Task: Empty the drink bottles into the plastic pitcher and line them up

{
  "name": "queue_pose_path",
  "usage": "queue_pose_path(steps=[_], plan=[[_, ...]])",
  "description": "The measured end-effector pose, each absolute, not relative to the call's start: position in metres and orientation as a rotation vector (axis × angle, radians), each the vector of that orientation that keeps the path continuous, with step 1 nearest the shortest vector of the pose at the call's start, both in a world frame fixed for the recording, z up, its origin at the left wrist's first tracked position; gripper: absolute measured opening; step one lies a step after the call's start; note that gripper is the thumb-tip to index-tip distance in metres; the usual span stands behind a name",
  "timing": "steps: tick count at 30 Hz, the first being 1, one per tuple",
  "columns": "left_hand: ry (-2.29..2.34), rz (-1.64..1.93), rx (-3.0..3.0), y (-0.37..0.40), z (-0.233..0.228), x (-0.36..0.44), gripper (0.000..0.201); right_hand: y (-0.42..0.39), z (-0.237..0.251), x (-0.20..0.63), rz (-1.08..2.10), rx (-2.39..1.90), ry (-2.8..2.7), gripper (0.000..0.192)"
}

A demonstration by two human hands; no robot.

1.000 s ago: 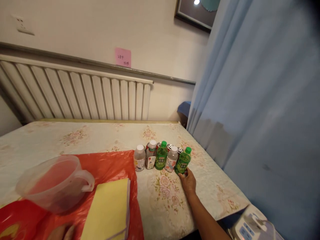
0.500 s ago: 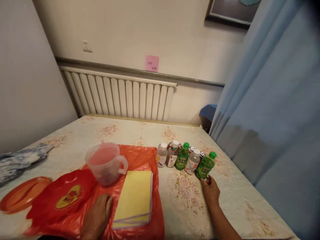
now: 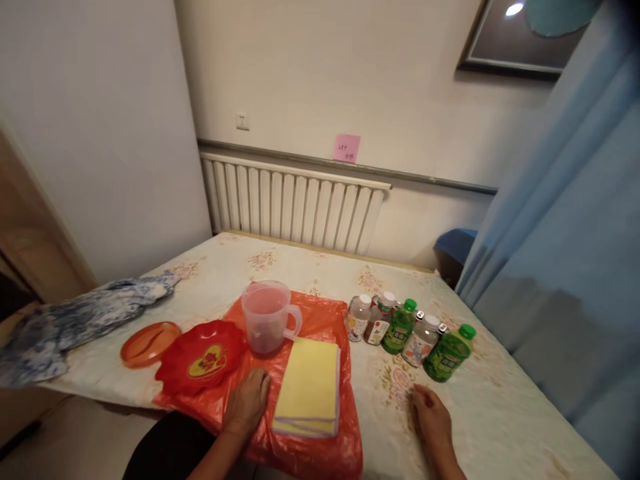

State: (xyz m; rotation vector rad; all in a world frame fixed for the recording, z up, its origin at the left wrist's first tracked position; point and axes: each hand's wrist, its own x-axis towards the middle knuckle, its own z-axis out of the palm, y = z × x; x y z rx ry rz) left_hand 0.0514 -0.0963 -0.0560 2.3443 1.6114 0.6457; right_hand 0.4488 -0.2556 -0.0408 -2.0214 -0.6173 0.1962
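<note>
My left hand (image 3: 247, 402) lies flat on the orange-red plastic bag (image 3: 320, 313), just left of a yellow stack of cloths (image 3: 309, 385). My right hand (image 3: 431, 419) rests on the flowered tablecloth (image 3: 225, 267) with loose fingers and holds nothing. A little beyond it stands a row of small bottles: a green one with a green cap (image 3: 447, 354) is nearest, then a clear white-capped one (image 3: 421, 339), another green one (image 3: 399, 329) and two more white-capped ones. A clear plastic jug with a handle (image 3: 267, 317) stands on the bag.
A red scalloped dish (image 3: 200, 355) and an orange lid (image 3: 150, 343) lie at the left. A blue-patterned cloth (image 3: 75, 320) hangs over the left table edge. A white radiator (image 3: 295, 207) runs behind the table and a blue curtain (image 3: 565, 267) hangs at the right.
The view has swung left and pulled back. My right hand has let go of the nearest green bottle and drawn back onto the cloth. My left hand has come into view on the bag.
</note>
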Motion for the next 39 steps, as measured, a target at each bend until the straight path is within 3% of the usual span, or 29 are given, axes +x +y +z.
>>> queue_pose_path(steps=[4,10,14,16,27,39], plan=[[1.644,0.649,2.357,-0.101,-0.055,0.053,0.03,-0.196,-0.006,0.379,0.557,-1.745,-0.948,0.045],[1.688,0.635,2.371,-0.104,-0.058,0.054,0.03,-0.108,0.053,0.279,0.749,-1.482,-1.246,0.044],[1.689,0.645,2.373,-0.104,-0.059,0.054,0.03,-0.072,0.072,0.243,0.807,-1.455,-1.38,0.024],[1.689,0.653,2.371,-0.104,-0.059,0.054,0.029,-0.062,0.074,0.235,0.798,-1.486,-1.397,0.018],[1.691,0.668,2.349,-0.104,-0.062,0.055,0.028,-0.06,0.101,0.246,0.438,-1.617,-1.376,0.027],[1.611,0.713,2.248,-0.108,-0.062,0.045,0.029,-0.059,0.111,0.26,0.351,-1.675,-1.253,0.033]])
